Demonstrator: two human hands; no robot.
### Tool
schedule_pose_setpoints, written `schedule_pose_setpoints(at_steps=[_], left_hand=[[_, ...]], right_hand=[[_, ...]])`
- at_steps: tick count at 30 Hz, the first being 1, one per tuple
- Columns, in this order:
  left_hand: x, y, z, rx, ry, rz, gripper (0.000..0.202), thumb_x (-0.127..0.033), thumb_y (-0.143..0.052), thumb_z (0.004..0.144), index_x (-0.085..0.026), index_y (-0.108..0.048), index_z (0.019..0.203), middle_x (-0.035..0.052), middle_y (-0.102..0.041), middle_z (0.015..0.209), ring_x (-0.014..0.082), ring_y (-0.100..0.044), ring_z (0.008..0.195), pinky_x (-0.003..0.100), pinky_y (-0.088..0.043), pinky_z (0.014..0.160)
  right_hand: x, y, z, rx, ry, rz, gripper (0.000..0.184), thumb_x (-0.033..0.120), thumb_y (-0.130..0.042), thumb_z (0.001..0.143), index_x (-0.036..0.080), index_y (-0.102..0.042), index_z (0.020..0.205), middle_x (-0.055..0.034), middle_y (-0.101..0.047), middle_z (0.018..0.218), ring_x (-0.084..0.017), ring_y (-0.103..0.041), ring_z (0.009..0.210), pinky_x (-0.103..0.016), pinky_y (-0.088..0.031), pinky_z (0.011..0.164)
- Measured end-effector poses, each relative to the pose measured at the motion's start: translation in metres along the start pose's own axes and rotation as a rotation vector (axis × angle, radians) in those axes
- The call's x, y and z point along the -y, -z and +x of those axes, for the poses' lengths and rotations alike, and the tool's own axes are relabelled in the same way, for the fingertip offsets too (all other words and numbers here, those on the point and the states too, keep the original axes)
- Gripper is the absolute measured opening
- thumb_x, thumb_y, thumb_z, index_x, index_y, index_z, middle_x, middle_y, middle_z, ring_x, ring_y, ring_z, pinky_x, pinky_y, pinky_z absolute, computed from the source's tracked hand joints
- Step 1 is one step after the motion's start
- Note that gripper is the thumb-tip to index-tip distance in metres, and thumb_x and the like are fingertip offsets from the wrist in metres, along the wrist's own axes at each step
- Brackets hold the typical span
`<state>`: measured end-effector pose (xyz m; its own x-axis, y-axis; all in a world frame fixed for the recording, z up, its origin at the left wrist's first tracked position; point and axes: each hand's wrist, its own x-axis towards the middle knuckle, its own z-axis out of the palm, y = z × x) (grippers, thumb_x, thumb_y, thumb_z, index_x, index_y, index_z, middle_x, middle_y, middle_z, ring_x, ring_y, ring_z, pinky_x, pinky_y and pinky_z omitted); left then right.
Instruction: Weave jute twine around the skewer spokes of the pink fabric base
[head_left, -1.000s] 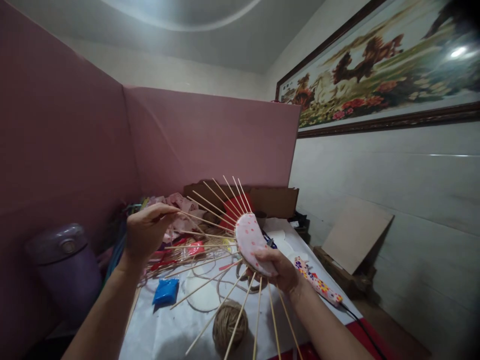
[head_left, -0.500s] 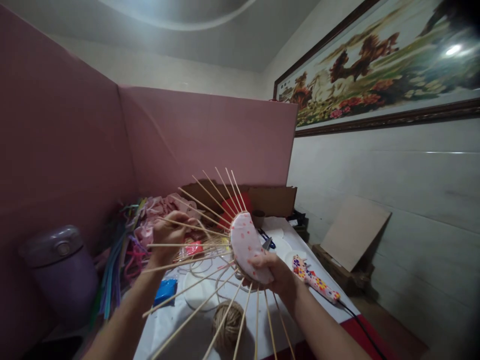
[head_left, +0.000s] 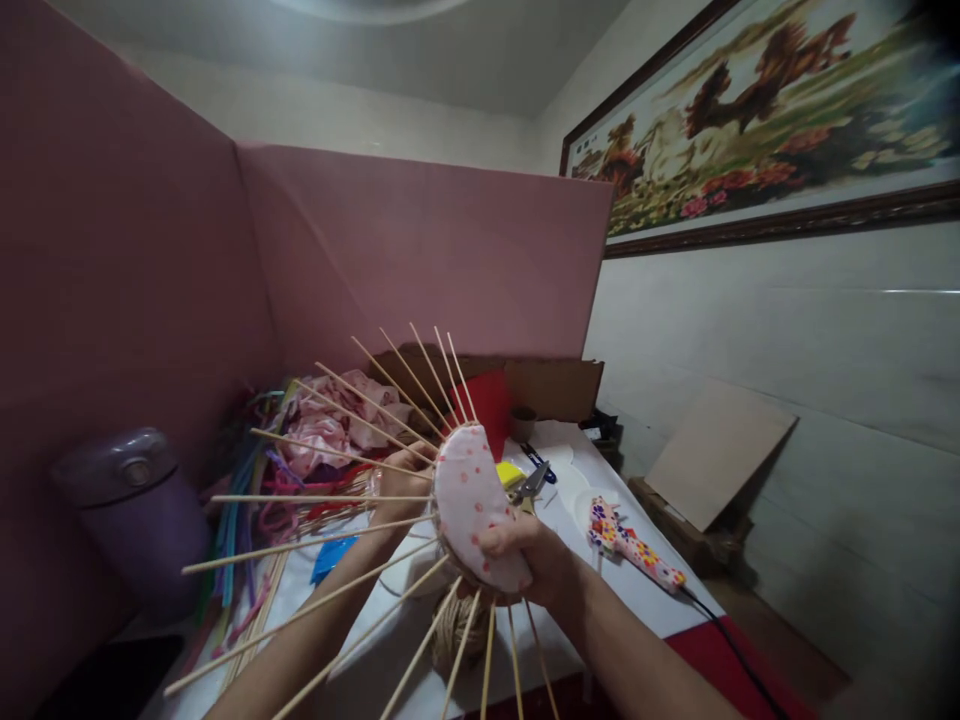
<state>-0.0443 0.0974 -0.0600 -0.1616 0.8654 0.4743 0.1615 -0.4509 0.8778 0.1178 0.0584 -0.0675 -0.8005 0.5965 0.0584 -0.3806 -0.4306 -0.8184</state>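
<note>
My right hand (head_left: 529, 555) grips a half-round base (head_left: 476, 500) covered in white fabric with red dots, its thumb pressed on the face. Thin wooden sticks (head_left: 322, 498) fan out from the curved edge like spokes. Behind the upper-left sticks, close to that edge, is my left hand (head_left: 405, 482), its fingers closed and partly covered; the twine it pinched a moment ago is hidden there now. Below the base, a ball of brown twine (head_left: 456, 640) rests on the white table, partly behind the sticks.
Scissors (head_left: 534, 482), a dark-handled cutter (head_left: 538, 462) and a flowered glue gun (head_left: 634, 545) with a cord lie to the right. Pink cloth (head_left: 322, 410), coloured pipe cleaners (head_left: 244, 510) and a blue packet (head_left: 330, 558) are at left, beside a purple flask (head_left: 135, 520). Cardboard (head_left: 555, 388) stands behind.
My left hand has moved right and in, behind the sticks to the base's curved edge. The base has shifted slightly left in view, and its sticks reach further left.
</note>
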Motion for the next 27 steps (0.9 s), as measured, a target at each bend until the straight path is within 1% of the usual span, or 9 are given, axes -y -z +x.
schedule_pose_setpoints(at_steps=[4, 8, 10, 14, 17, 19, 22, 24, 27], left_hand=[[0.005, -0.007, -0.002, 0.076, 0.081, -0.094, 0.014, -0.027, -0.061, 0.060, -0.014, -0.057, 0.056, 0.0012, -0.059, 0.054, 0.0112, -0.050, 0.047, 0.024, -0.042, 0.046], [0.016, -0.016, -0.007, 0.187, 0.139, -0.135, 0.014, -0.026, -0.064, 0.057, -0.014, -0.059, 0.052, -0.0018, -0.052, 0.044, 0.0075, -0.042, 0.038, 0.021, -0.036, 0.039], [0.019, -0.022, -0.012, 0.248, 0.152, -0.148, 0.014, -0.024, -0.066, 0.055, -0.014, -0.059, 0.049, -0.0024, -0.051, 0.043, 0.0069, -0.040, 0.038, 0.019, -0.033, 0.037], [0.016, -0.034, -0.024, 0.359, 0.167, -0.166, 0.017, -0.026, -0.067, 0.058, -0.015, -0.060, 0.047, -0.0014, -0.052, 0.043, 0.0068, -0.040, 0.039, 0.018, -0.029, 0.037], [0.011, -0.040, -0.031, 0.404, 0.171, -0.179, 0.020, -0.031, -0.065, 0.063, -0.014, -0.063, 0.052, -0.0001, -0.054, 0.047, 0.0069, -0.041, 0.040, 0.019, -0.030, 0.037], [0.010, -0.041, -0.033, 0.374, 0.168, -0.190, 0.020, -0.033, -0.064, 0.064, -0.014, -0.065, 0.059, 0.0005, -0.057, 0.052, 0.0062, -0.041, 0.040, 0.019, -0.031, 0.037], [0.012, -0.039, -0.029, 0.222, 0.210, -0.241, 0.023, -0.030, -0.069, 0.059, -0.014, -0.066, 0.074, 0.0010, -0.061, 0.060, 0.0061, -0.043, 0.040, 0.019, -0.033, 0.038], [0.014, -0.034, -0.025, 0.138, 0.313, -0.314, 0.031, -0.027, -0.072, 0.054, -0.014, -0.064, 0.081, 0.0009, -0.061, 0.059, 0.0074, -0.048, 0.041, 0.018, -0.032, 0.038], [0.017, -0.022, -0.019, 0.142, 0.473, -0.462, 0.030, -0.017, -0.066, 0.056, -0.015, -0.061, 0.085, 0.0022, -0.064, 0.070, 0.0063, -0.052, 0.046, 0.015, -0.031, 0.040]], right_hand=[[0.002, -0.008, 0.002, -0.168, 0.155, 0.043, 0.029, 0.026, -0.066, 0.058, 0.007, -0.062, 0.080, -0.0017, -0.059, 0.056, -0.007, -0.048, 0.041, -0.017, -0.037, 0.038], [0.006, -0.009, 0.005, -0.461, 0.473, 0.011, 0.030, 0.024, -0.072, 0.056, 0.012, -0.063, 0.082, -0.0026, -0.064, 0.070, -0.013, -0.057, 0.061, -0.024, -0.047, 0.057], [0.008, -0.007, 0.006, -0.551, 0.577, -0.003, 0.033, 0.027, -0.073, 0.056, 0.015, -0.063, 0.085, -0.0011, -0.064, 0.072, -0.015, -0.058, 0.065, -0.027, -0.049, 0.062], [0.011, -0.002, 0.008, -0.546, 0.573, 0.063, 0.042, 0.041, -0.068, 0.063, 0.017, -0.060, 0.097, -0.0031, -0.067, 0.080, -0.020, -0.060, 0.081, -0.032, -0.048, 0.073], [0.014, -0.001, 0.010, -0.539, 0.570, 0.120, 0.049, 0.048, -0.062, 0.068, 0.016, -0.057, 0.104, -0.0056, -0.068, 0.086, -0.021, -0.060, 0.088, -0.034, -0.048, 0.076], [0.017, -0.002, 0.011, -0.564, 0.625, 0.138, 0.052, 0.049, -0.061, 0.069, 0.017, -0.054, 0.110, -0.0054, -0.067, 0.092, -0.021, -0.060, 0.090, -0.033, -0.048, 0.076], [0.022, -0.006, 0.012, -0.600, 0.755, 0.128, 0.056, 0.052, -0.056, 0.072, 0.019, -0.048, 0.117, -0.0048, -0.064, 0.102, -0.019, -0.058, 0.095, -0.031, -0.048, 0.079], [0.027, -0.009, 0.014, -0.632, 0.851, 0.126, 0.058, 0.055, -0.049, 0.075, 0.019, -0.045, 0.121, -0.0054, -0.062, 0.107, -0.018, -0.057, 0.098, -0.032, -0.046, 0.083], [0.037, -0.007, 0.017, -0.720, 0.985, 0.122, 0.061, 0.058, -0.039, 0.079, 0.018, -0.041, 0.125, -0.0055, -0.059, 0.112, -0.018, -0.056, 0.101, -0.034, -0.043, 0.089]])
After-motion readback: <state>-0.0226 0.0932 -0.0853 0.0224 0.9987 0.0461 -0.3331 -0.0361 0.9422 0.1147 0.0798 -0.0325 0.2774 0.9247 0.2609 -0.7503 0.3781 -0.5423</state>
